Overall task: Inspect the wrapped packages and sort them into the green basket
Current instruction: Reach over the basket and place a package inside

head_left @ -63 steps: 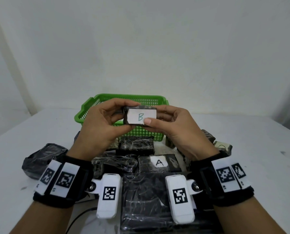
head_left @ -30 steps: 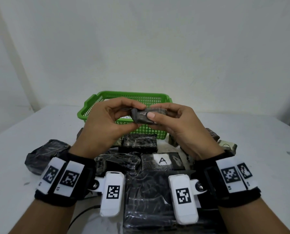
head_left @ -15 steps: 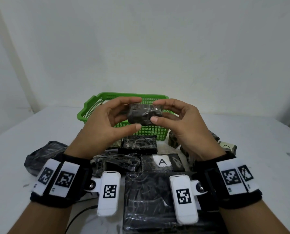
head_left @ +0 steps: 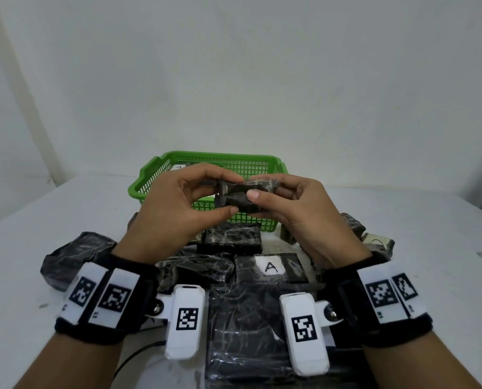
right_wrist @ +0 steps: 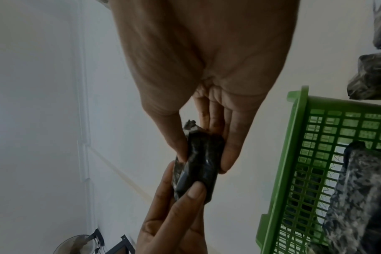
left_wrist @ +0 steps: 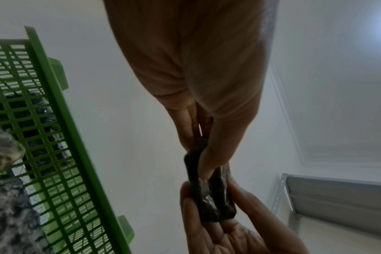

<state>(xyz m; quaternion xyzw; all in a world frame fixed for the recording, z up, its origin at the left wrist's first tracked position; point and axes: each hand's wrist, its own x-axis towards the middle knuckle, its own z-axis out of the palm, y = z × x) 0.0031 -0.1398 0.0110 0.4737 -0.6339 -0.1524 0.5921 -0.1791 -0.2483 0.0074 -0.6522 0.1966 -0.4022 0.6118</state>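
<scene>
White surface (head_left: 402,220) carries everything; matte, flat, a few scuff marks. Green basket (head_left: 265,164) sits toward the far edge, centre; rigid moulded plastic, rectangular, lattice walls, at least one wrapped package with an "A" label already inside. Large wrapped package (head_left: 251,332) lies at the near edge; dark, flat, crinkled glossy film. A-labelled package (head_left: 270,266) lies just beyond it, white paper label up; more dark packages are scattered between it and the basket, some lumpy, some boxy.

Held package (head_left: 238,196) is up in the air in front of the basket's near wall, above the pile; small block, dark, shiny wrinkled film, no label face visible from the head view. Left hand (head_left: 178,209) pinches its left end, thumb under, fingers (head_left: 220,175) on top; right hand (head_left: 287,209) pinches the right end the same way; both are clenched on it.

Risks, as judgement: the film looks slick and the grip is fingertip-only, so a slip while turning would drop it into the pile; with the label turned away, a misread sends it to the wrong place; the loose wrap end seen from the right wrist could snag or peel.
</scene>
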